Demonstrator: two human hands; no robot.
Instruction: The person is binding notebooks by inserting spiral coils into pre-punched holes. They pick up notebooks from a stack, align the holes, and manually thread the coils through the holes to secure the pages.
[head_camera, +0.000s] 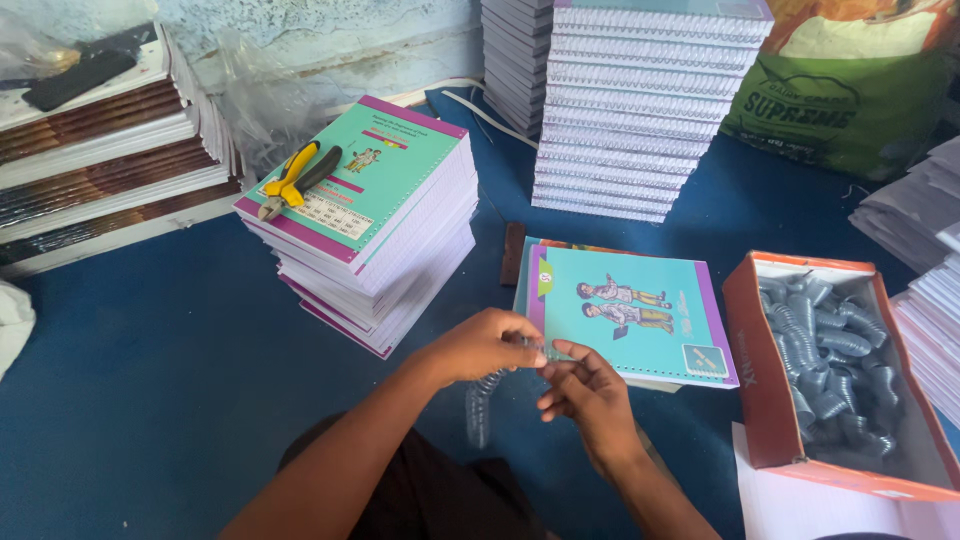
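On the blue mat (150, 350), both hands meet at the near-left corner of a teal book (640, 315) that lies flat in front of the person. The left hand (485, 345) is pinched on the top end of a grey wire coil (480, 405), which hangs down blurred from the fingers toward the lap. The right hand (590, 390) is just beside it, fingers half curled and touching the same coil end at the book's edge; whether it truly grips is hard to tell. To the right, an orange box (765, 370) full of more coils sits near the mat's edge. A book stack (370, 230) with yellow pliers (298, 178) on top stands to the left, and a taller bound stack (640, 110) rises at the far edge.
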